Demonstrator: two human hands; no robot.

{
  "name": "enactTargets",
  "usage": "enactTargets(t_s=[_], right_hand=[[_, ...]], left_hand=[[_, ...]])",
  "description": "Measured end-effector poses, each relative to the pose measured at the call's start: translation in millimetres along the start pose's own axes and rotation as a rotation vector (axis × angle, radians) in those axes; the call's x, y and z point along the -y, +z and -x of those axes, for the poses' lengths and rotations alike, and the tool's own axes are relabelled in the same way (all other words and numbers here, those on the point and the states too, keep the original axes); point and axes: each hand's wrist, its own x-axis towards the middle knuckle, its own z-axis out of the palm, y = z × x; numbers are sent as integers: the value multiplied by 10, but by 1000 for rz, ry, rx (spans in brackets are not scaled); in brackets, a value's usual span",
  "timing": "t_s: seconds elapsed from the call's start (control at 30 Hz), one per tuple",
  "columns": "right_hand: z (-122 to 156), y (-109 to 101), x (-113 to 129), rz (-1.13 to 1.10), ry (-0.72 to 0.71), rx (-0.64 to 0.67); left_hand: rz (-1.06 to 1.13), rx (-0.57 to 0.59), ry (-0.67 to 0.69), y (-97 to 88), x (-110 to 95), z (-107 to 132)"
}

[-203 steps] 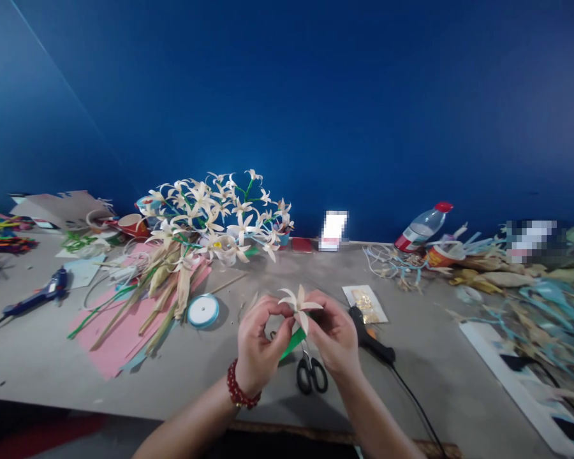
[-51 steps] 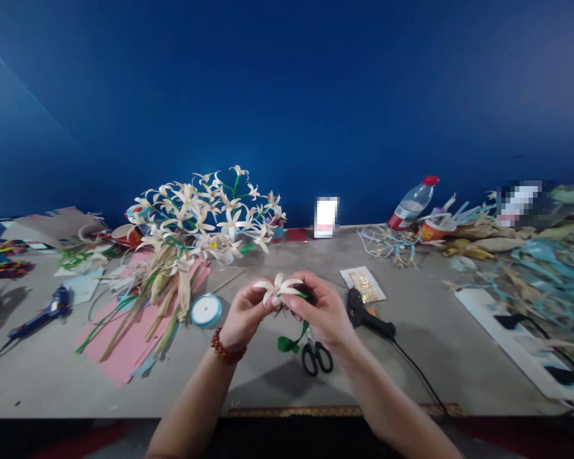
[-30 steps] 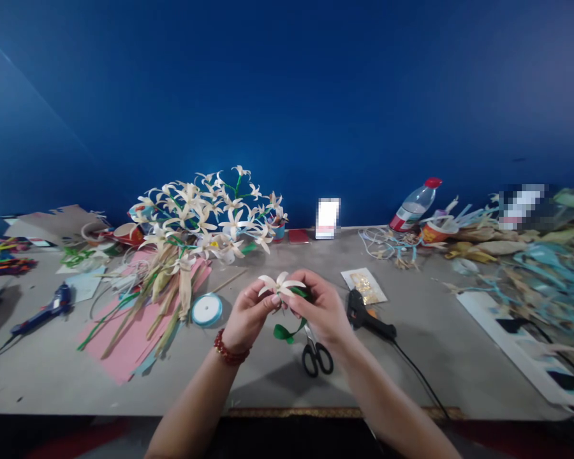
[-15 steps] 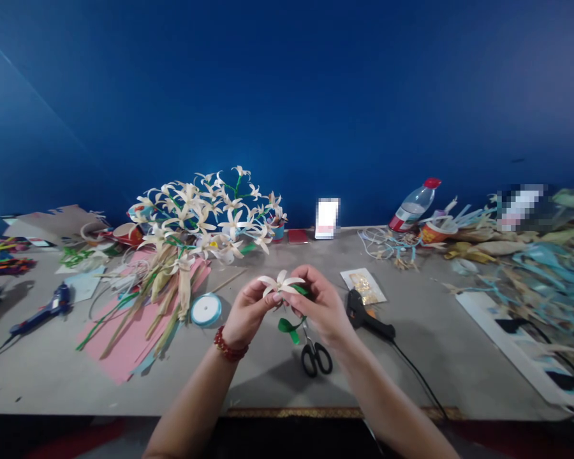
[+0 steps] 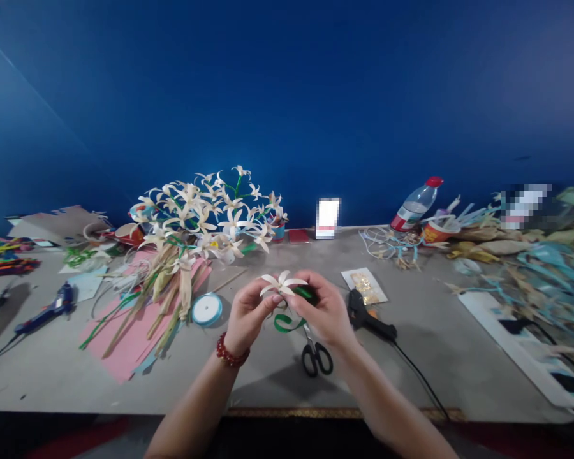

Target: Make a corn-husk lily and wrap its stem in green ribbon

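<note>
A cream-white artificial flower with narrow pointed petals is held up between both hands, over the middle of the table. My left hand, with a red bead bracelet above it, pinches the flower's base from the left. My right hand closes around the right side, its fingertips meeting the left ones below the petals. Green tape hangs in a curl beneath the flower and also shows inside my right hand. Black-handled scissors lie on the table under the hands, their blades partly hidden by my right hand.
Many similar white flowers stand at the back left. Near them lie a ribbon spool, pink paper and a blue glue gun. Rightward are a black glue gun, a bottle and a power strip.
The green tape's hanging end has changed from a drooping strip to a rounder curl. The flower and both hands have shifted only slightly.
</note>
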Motion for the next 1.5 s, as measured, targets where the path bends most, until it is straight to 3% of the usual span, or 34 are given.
enactTargets(t_s=[0.27,0.5,0.87,0.97,1.1,1.5], right_hand=[[5,2,16,-93,41,36],[17,4,29,-108,58,35],[2,56,54,-134,70,115],[-7,85,51,-87,50,96],[-10,122,32,-8,11,52],[-17,170,-2,126,-37,35]], left_hand=[[38,-16,16,47,-23,-18],[-138,-80,106,51,-95,24],[-242,48,254,-43,-276,-24],[-296,36,269,-63,-270,-1],[-253,-37,227,-70,-230,48],[-92,-99,114,-97,-108,107]])
